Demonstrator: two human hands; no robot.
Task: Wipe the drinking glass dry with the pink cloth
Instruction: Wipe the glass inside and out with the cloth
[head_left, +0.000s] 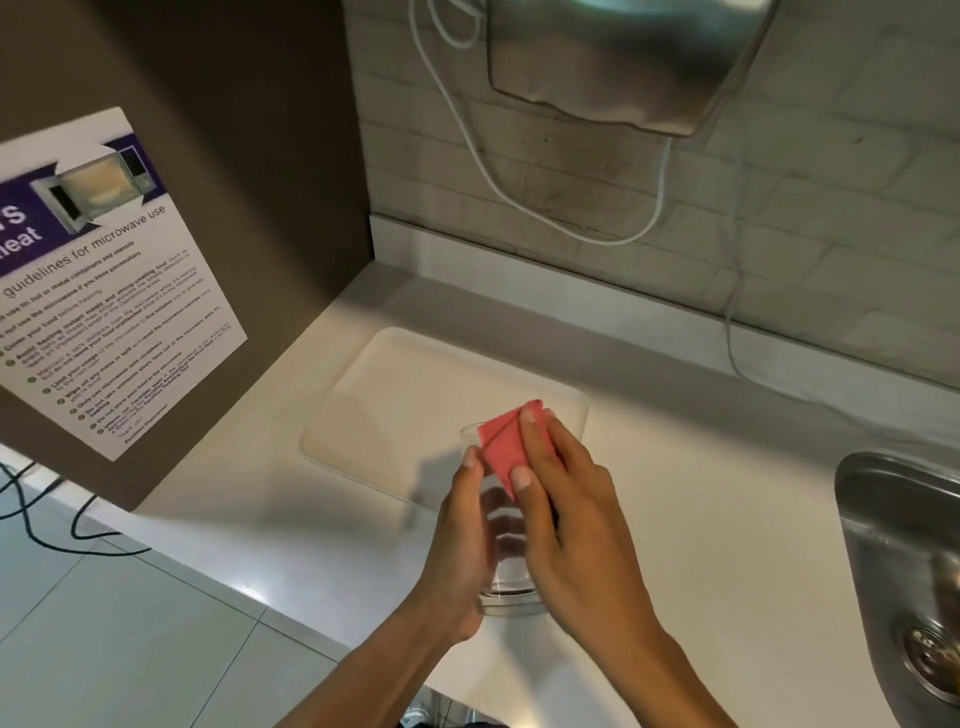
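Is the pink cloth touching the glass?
Touching. The head view shows the right hand pressing the folded pink cloth flat against the side of the glass, near its rim, with no gap.

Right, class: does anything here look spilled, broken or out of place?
Nothing stands out. The left hand holds the clear drinking glass tilted above the white countertop, while the right hand presses the folded pink cloth against its rim. No spills or cracks show.

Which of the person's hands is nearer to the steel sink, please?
The right. The right hand, pressing the pink cloth against the glass, lies on the side toward the sink. The left hand grips the glass's far side, farther away.
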